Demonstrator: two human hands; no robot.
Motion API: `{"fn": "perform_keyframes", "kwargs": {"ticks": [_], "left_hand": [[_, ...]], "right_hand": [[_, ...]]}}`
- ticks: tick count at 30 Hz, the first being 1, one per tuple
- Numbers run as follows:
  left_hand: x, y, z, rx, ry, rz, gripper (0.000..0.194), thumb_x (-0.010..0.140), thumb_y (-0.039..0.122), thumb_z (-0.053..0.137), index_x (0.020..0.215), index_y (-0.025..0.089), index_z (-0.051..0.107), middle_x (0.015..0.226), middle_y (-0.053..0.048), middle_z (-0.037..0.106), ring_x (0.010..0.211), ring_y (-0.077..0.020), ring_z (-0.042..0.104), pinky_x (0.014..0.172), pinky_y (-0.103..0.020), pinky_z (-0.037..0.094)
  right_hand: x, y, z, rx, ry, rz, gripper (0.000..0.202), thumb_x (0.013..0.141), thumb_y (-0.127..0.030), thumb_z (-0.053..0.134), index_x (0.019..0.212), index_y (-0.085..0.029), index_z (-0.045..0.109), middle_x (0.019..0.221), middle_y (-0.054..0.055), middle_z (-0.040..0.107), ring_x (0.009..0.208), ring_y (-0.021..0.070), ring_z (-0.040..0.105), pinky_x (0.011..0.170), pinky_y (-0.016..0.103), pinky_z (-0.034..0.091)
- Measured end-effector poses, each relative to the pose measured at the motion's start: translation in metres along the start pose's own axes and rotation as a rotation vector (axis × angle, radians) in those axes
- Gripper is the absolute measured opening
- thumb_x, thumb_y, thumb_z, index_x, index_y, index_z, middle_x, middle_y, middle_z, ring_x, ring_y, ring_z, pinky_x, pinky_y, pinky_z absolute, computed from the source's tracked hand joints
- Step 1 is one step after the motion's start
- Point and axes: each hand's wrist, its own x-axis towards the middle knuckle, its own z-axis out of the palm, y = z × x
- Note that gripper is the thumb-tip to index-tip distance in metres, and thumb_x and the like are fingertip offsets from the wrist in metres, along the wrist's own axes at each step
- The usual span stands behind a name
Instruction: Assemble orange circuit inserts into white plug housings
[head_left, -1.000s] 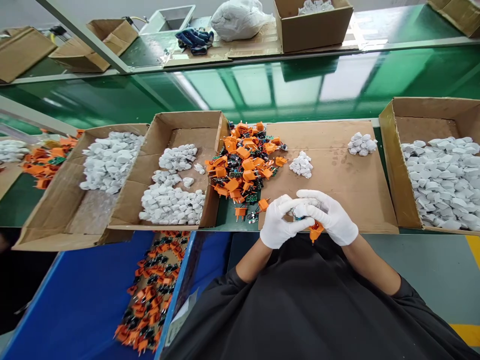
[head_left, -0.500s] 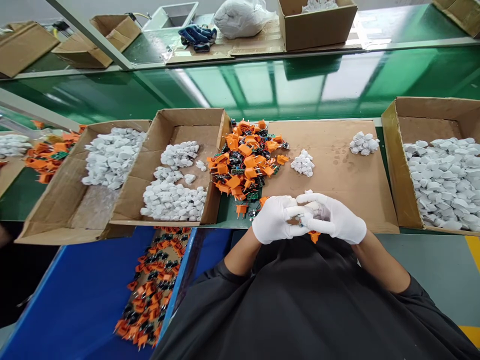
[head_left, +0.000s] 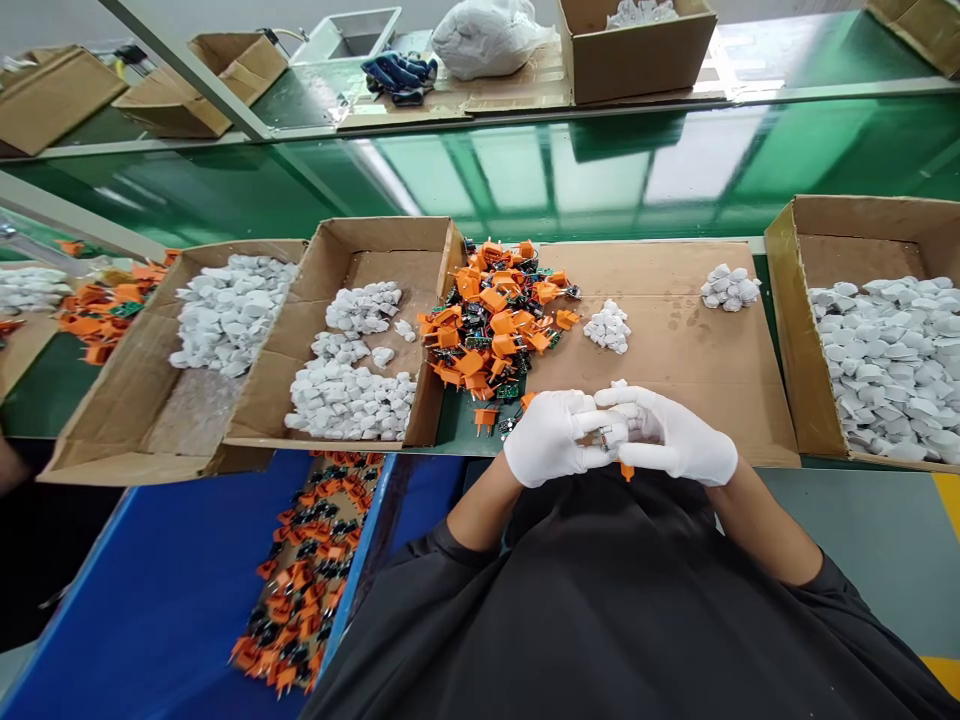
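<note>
My left hand (head_left: 549, 440) and my right hand (head_left: 675, 440), both in white gloves, meet at the near edge of the cardboard sheet. Between their fingertips is a small white plastic piece (head_left: 614, 436) with a bit of metal or circuit showing; the fingers hide most of it. An orange plug part (head_left: 627, 472) pokes out below the right fingers, and its link to the white piece is hidden. Left of my hands lies a heap of orange plug housings with circuit boards (head_left: 491, 315). A small pile of white pieces (head_left: 607, 327) sits just beyond the hands.
Another small white pile (head_left: 730, 287) lies on the cardboard sheet (head_left: 667, 275). Cardboard boxes of white pieces stand left (head_left: 442, 400) and right (head_left: 784, 320). Orange plugs (head_left: 300, 590) fill a tray in a blue bin (head_left: 172, 580) below. A shelf behind carries a carton (head_left: 641, 60) and gloves (head_left: 399, 75).
Both hands stay together in nearly the same place, with slight finger movement around the white piece. Less of the orange part shows below the right fingers. The view has shifted slightly.
</note>
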Motion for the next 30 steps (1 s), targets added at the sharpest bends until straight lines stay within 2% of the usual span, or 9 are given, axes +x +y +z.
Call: {"fn": "perform_keyframes", "kwargs": {"ticks": [3,7,12,16,18,21,24,27,30], "left_hand": [[-0.001,0.0,0.002,0.019,0.024,0.006,0.02,0.086,0.041,0.06,0.076,0.024,0.068,0.056,0.004,0.05,0.051,-0.0113,0.044,0.052,-0.026,0.032],[-0.001,-0.001,0.003,0.091,0.015,0.016,0.023,0.089,0.043,0.058,0.09,0.024,0.07,0.057,0.003,0.052,0.053,-0.0122,0.046,0.052,-0.027,0.031],[-0.001,-0.001,0.002,0.123,-0.024,0.047,0.026,0.09,0.045,0.057,0.087,0.023,0.069,0.06,0.002,0.055,0.055,-0.0126,0.047,0.054,-0.027,0.032],[0.0,0.001,0.002,0.213,-0.007,0.059,0.026,0.092,0.044,0.056,0.096,0.021,0.069,0.061,0.001,0.056,0.055,-0.0137,0.049,0.054,-0.028,0.033],[0.001,0.001,0.002,0.256,0.002,0.077,0.025,0.092,0.041,0.055,0.098,0.021,0.069,0.062,0.001,0.058,0.056,-0.0146,0.05,0.054,-0.029,0.032],[0.001,0.001,0.002,0.248,0.008,0.103,0.023,0.093,0.04,0.054,0.094,0.022,0.07,0.062,0.0,0.059,0.056,-0.0148,0.049,0.054,-0.029,0.031],[0.001,0.001,0.003,0.236,0.024,0.114,0.024,0.093,0.041,0.054,0.096,0.024,0.07,0.063,0.0,0.06,0.057,-0.0148,0.05,0.054,-0.029,0.031],[0.0,0.001,0.005,0.283,0.056,0.113,0.024,0.092,0.039,0.055,0.099,0.023,0.07,0.063,0.0,0.059,0.057,-0.0152,0.05,0.054,-0.03,0.032],[-0.001,0.001,0.009,0.289,0.068,0.078,0.021,0.091,0.033,0.055,0.101,0.023,0.07,0.062,0.0,0.057,0.058,-0.0153,0.049,0.054,-0.029,0.033]], "right_hand": [[0.001,0.001,0.001,0.065,0.01,0.02,0.041,0.081,-0.024,0.069,0.118,-0.019,0.053,0.079,-0.001,0.063,0.067,0.0109,0.061,0.064,0.025,0.053],[0.0,0.003,0.002,-0.099,0.132,0.009,0.039,0.079,-0.02,0.067,0.116,-0.02,0.056,0.073,-0.004,0.058,0.062,0.0093,0.056,0.062,0.023,0.051],[0.0,0.001,-0.002,-0.092,0.029,0.02,0.044,0.077,-0.024,0.069,0.119,-0.018,0.055,0.085,0.001,0.064,0.072,0.0127,0.061,0.069,0.027,0.053],[0.002,0.003,0.001,-0.109,0.131,0.061,0.037,0.077,-0.021,0.065,0.113,-0.018,0.055,0.074,-0.003,0.059,0.06,0.0093,0.053,0.058,0.022,0.048],[0.002,0.003,0.002,-0.173,0.152,0.046,0.037,0.076,-0.019,0.064,0.113,-0.019,0.056,0.075,-0.003,0.06,0.06,0.009,0.054,0.059,0.022,0.049],[0.001,0.0,-0.001,-0.216,0.097,0.012,0.038,0.078,-0.023,0.065,0.115,-0.019,0.058,0.084,0.001,0.065,0.069,0.0117,0.061,0.068,0.026,0.053],[0.001,0.001,-0.002,-0.241,0.085,0.002,0.037,0.078,-0.024,0.064,0.115,-0.019,0.059,0.08,-0.001,0.065,0.066,0.0116,0.061,0.065,0.025,0.054],[0.003,0.009,0.004,-0.327,0.223,-0.009,0.035,0.075,-0.019,0.062,0.11,-0.02,0.062,0.072,-0.003,0.063,0.058,0.0104,0.058,0.06,0.024,0.052],[0.003,0.019,0.011,-0.416,0.392,-0.092,0.032,0.073,-0.016,0.064,0.104,-0.021,0.064,0.076,-0.001,0.066,0.063,0.0123,0.061,0.068,0.027,0.055]]}}
